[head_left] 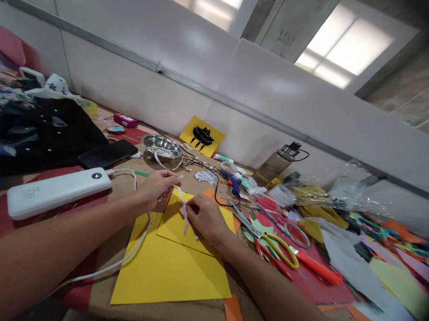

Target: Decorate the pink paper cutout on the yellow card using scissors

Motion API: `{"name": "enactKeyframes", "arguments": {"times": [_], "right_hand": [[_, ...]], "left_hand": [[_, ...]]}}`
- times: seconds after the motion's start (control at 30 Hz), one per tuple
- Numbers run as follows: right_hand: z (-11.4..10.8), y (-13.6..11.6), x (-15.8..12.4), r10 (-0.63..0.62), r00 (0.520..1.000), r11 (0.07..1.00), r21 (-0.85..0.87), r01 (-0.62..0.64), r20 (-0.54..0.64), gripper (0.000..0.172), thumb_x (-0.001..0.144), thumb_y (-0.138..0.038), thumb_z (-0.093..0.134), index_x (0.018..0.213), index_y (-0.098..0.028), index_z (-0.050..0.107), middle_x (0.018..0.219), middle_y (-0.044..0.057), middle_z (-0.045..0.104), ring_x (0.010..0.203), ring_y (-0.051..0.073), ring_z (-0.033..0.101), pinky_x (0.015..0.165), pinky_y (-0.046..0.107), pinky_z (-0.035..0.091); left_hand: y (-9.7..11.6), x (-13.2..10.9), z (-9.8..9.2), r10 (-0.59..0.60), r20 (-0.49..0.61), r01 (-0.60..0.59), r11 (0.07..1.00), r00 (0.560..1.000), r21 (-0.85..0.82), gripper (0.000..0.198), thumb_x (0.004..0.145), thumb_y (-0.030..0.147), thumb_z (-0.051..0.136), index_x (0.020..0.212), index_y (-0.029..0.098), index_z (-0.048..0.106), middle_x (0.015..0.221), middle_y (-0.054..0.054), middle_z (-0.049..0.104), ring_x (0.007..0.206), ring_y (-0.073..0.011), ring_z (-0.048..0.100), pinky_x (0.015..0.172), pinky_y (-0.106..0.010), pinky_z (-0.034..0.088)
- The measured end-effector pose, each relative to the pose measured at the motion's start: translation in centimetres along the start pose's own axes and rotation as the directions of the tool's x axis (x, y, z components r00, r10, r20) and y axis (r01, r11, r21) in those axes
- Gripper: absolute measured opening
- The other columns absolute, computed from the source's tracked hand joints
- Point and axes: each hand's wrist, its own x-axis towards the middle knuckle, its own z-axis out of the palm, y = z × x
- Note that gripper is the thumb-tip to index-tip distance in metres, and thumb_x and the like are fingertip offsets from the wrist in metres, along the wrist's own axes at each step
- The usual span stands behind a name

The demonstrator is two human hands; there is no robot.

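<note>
My left hand (160,188) is closed in a pinch on a thin white strip (179,190), whose end reaches down toward my other hand. My right hand (207,219) has its fingers pressed together at the edge of a small lilac piece (185,218); what they pinch is partly hidden. Beneath both hands lies a smaller yellow card (175,229), overlapping a larger yellow sheet (166,273). A small pearl-like bead (196,238) shows beside my right hand. Orange paper (234,313) pokes out near the front.
A metal bowl (149,144) holds white strips. Left are a white power bank (58,191) with its cable and a black phone (108,154). Yellow-handled scissors (276,248), a blue glue gun (233,182), a bottle (274,166) and paper scraps crowd the right. A decorated yellow card (213,144) leans behind.
</note>
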Motion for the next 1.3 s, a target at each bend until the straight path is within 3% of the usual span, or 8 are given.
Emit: {"name": "enactKeyframes", "arguments": {"times": [0.4,0.63,0.83,1.03,1.3], "right_hand": [[0.1,-0.7,-0.1,-0.074,0.994,0.957,-0.274,0.094,0.082,0.024,0.088,-0.026,0.045,0.079,-0.015,0.065,0.079,0.007,0.06,0.073,0.015,0.054,0.068,0.024,0.041],[-0.7,-1.0,-0.5,-0.107,0.983,0.985,-0.119,0.126,0.149,0.025,0.089,-0.024,0.043,0.088,-0.014,0.066,0.084,0.007,0.059,0.076,0.013,0.054,0.071,0.023,0.042],[-1.2,-0.4,-0.6,-0.036,0.986,0.992,0.121,0.017,0.161,0.024,0.087,-0.017,0.046,0.087,-0.019,0.069,0.082,0.005,0.057,0.078,0.013,0.054,0.072,0.024,0.043],[-1.1,0.5,-0.5,0.024,0.992,0.962,0.269,-0.056,0.124,0.023,0.085,-0.016,0.047,0.095,-0.02,0.068,0.09,0.005,0.066,0.084,0.015,0.059,0.078,0.027,0.044],[-1.4,-0.1,-1.2,-0.115,0.988,0.987,0.121,0.102,0.106,0.021,0.087,-0.02,0.047,0.088,-0.019,0.068,0.086,0.006,0.059,0.081,0.014,0.054,0.074,0.026,0.043]], "left_hand": [[-0.1,0.1,0.0,0.009,-0.004,-0.009,1.0,1.0,0.019,0.018,0.065,0.025,0.068,0.065,0.012,0.055,0.059,-0.001,0.058,0.039,-0.0016,0.033,0.037,-0.018,0.018],[-0.3,0.1,-0.1,0.008,0.002,-0.008,1.0,1.0,-0.005,0.017,0.065,0.023,0.067,0.067,0.012,0.055,0.061,-0.001,0.058,0.039,-0.0014,0.033,0.037,-0.017,0.02],[-0.8,0.3,-0.4,0.029,0.018,-0.029,1.0,0.999,0.002,0.019,0.066,0.026,0.068,0.067,0.012,0.055,0.06,-0.001,0.058,0.039,-0.0016,0.033,0.037,-0.017,0.021],[-0.9,0.3,-0.3,0.023,-0.009,-0.023,0.999,1.0,0.027,0.018,0.066,0.025,0.067,0.064,0.012,0.055,0.059,-0.001,0.058,0.038,-0.0015,0.033,0.036,-0.017,0.019],[-1.0,0.4,-0.4,0.028,0.005,-0.028,0.998,1.0,0.062,0.019,0.065,0.028,0.067,0.063,0.012,0.056,0.056,0.001,0.057,0.038,-0.0024,0.034,0.037,-0.018,0.021]]}}
